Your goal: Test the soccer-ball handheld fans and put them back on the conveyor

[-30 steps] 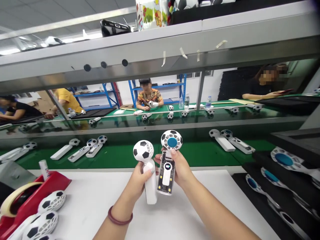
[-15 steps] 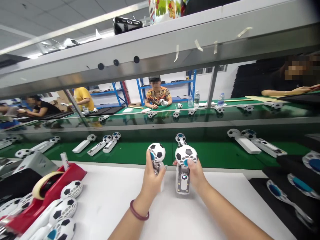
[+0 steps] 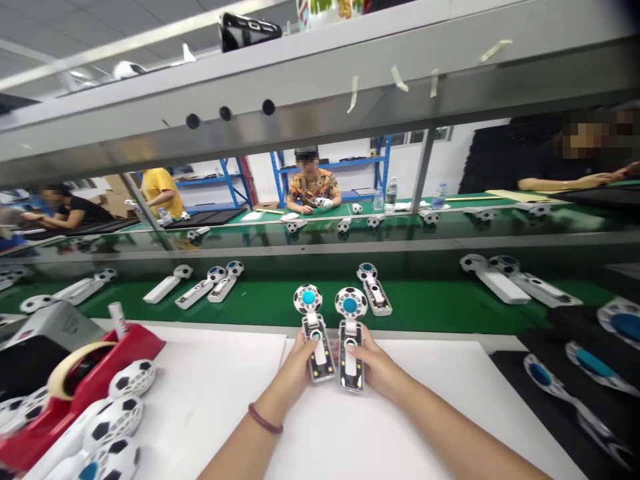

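My left hand (image 3: 296, 365) is wrapped round the handle of a football-patterned handheld fan (image 3: 308, 300), its thumb on the handle front. A second football-patterned fan (image 3: 351, 304) is in my right hand (image 3: 379, 363), gripped the same way with the thumb near its round button. Both fans stand side by side, heads up, blue centres towards me, clear handle fronts showing circuit parts. Their handles are close together over white paper (image 3: 225, 400). Just beyond, another such fan (image 3: 376, 297) lies on the green belt (image 3: 270, 300).
Several fans lie along the belt, among them a pair (image 3: 493, 277) at right. A red tape dispenser (image 3: 135, 343) and football-patterned fan heads (image 3: 133, 379) sit at left. Black mats (image 3: 520, 400) with fans lie at right. A shelf (image 3: 300, 73) spans overhead; people work beyond.
Both fans have turned so their blue centres and clear handle fronts face me. The right-hand fan has shifted left, nearer the other, and the fan on the belt behind shows more fully.
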The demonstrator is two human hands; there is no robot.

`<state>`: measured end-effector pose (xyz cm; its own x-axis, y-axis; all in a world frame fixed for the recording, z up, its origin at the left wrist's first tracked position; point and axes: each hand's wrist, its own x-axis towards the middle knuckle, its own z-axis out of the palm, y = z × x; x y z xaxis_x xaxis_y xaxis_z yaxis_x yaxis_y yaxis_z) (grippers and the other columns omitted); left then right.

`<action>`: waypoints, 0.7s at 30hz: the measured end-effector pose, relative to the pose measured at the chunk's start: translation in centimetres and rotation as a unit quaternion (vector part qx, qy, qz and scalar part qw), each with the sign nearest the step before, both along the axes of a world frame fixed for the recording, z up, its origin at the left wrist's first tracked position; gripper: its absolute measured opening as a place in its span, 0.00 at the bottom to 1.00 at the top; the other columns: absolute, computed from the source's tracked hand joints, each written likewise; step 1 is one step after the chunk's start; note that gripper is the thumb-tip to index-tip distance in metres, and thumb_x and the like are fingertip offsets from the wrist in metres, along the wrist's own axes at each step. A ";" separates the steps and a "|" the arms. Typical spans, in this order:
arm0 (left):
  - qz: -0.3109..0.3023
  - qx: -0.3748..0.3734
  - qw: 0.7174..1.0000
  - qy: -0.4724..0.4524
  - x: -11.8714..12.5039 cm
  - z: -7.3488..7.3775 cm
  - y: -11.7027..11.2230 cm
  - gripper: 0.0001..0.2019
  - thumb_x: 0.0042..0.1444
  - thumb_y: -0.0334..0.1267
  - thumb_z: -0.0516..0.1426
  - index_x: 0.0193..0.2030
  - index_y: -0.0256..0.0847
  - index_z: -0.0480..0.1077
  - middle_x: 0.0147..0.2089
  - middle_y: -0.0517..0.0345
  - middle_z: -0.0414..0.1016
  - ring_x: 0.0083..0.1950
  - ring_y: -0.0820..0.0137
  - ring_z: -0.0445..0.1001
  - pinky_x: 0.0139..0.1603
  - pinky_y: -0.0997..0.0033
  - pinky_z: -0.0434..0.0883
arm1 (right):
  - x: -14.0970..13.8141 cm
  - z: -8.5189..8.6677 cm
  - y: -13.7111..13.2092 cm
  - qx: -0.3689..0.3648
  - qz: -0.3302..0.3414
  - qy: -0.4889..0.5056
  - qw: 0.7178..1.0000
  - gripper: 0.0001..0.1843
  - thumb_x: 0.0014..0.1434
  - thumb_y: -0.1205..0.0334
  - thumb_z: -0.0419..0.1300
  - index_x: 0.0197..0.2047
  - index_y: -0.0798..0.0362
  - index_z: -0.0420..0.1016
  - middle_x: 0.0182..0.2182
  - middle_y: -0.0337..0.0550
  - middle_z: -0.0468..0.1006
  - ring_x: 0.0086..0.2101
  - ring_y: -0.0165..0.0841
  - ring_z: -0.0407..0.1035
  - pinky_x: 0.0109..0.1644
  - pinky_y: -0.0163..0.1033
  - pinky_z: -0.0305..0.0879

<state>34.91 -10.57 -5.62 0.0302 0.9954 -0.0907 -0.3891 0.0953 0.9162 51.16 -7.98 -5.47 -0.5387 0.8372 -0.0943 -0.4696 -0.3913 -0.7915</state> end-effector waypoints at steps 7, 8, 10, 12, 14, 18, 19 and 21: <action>-0.011 -0.001 1.000 -0.004 0.2 0.7 -0.3 0.29 0.47 0.36 0.62 0.53 0.43 0.54 0.43 0.52 0.71 0.43 0.61 0.72 0.43 0.63 0.69 | 0.3 0.5 -0.4 0.020 0.037 0.010 0.999 0.41 0.38 0.64 0.69 0.51 0.48 0.50 0.38 0.40 0.73 0.39 0.37 0.71 0.46 0.45 0.64; -0.013 -0.005 1.000 0.002 0.3 0.9 -0.4 0.29 0.47 0.36 0.62 0.54 0.42 0.54 0.44 0.51 0.71 0.44 0.60 0.72 0.43 0.62 0.69 | 0.3 0.5 -0.4 0.021 0.039 0.005 0.999 0.41 0.38 0.65 0.69 0.52 0.48 0.50 0.39 0.41 0.73 0.40 0.38 0.71 0.45 0.45 0.64; -0.018 -0.015 1.000 0.012 0.4 1.3 -0.5 0.29 0.48 0.37 0.62 0.54 0.42 0.53 0.45 0.50 0.70 0.45 0.58 0.72 0.43 0.60 0.70 | 0.3 0.5 -0.4 0.020 0.041 -0.004 0.999 0.41 0.38 0.65 0.68 0.52 0.49 0.50 0.39 0.41 0.73 0.39 0.39 0.71 0.43 0.44 0.65; -0.023 -0.019 0.999 0.014 0.6 1.6 -0.6 0.28 0.48 0.38 0.62 0.54 0.42 0.54 0.46 0.50 0.70 0.45 0.57 0.72 0.44 0.60 0.70 | 0.3 0.6 -0.4 0.016 0.041 -0.007 0.999 0.43 0.37 0.65 0.68 0.53 0.49 0.50 0.40 0.42 0.73 0.40 0.40 0.71 0.42 0.44 0.65; -0.026 -0.015 0.999 0.014 0.6 1.7 -0.6 0.29 0.48 0.38 0.62 0.54 0.42 0.54 0.47 0.49 0.69 0.46 0.57 0.72 0.45 0.59 0.69 | 0.4 0.8 -0.5 0.014 0.044 -0.011 0.999 0.43 0.37 0.65 0.68 0.54 0.50 0.49 0.42 0.45 0.73 0.41 0.41 0.71 0.43 0.45 0.65; -0.019 -0.012 0.999 0.023 0.3 1.1 -0.5 0.31 0.47 0.38 0.63 0.56 0.43 0.53 0.47 0.49 0.70 0.46 0.57 0.71 0.44 0.59 0.69 | 0.4 1.5 -0.7 0.022 0.043 -0.017 0.999 0.42 0.38 0.62 0.69 0.53 0.50 0.50 0.44 0.48 0.72 0.42 0.43 0.70 0.45 0.49 0.65; -0.021 -0.011 0.999 0.021 0.3 0.9 -0.5 0.32 0.47 0.38 0.63 0.56 0.43 0.52 0.47 0.49 0.70 0.47 0.57 0.71 0.44 0.59 0.69 | 0.4 1.6 -0.7 0.023 0.043 -0.016 0.999 0.41 0.39 0.61 0.70 0.52 0.50 0.51 0.44 0.48 0.71 0.42 0.43 0.70 0.45 0.49 0.65; -0.030 -0.004 0.999 0.011 0.1 0.5 -0.3 0.33 0.47 0.40 0.64 0.56 0.44 0.52 0.48 0.48 0.69 0.48 0.55 0.70 0.45 0.57 0.69 | 0.3 1.7 -0.8 0.027 0.043 -0.014 0.999 0.40 0.39 0.59 0.70 0.51 0.50 0.52 0.44 0.47 0.71 0.43 0.42 0.70 0.47 0.50 0.64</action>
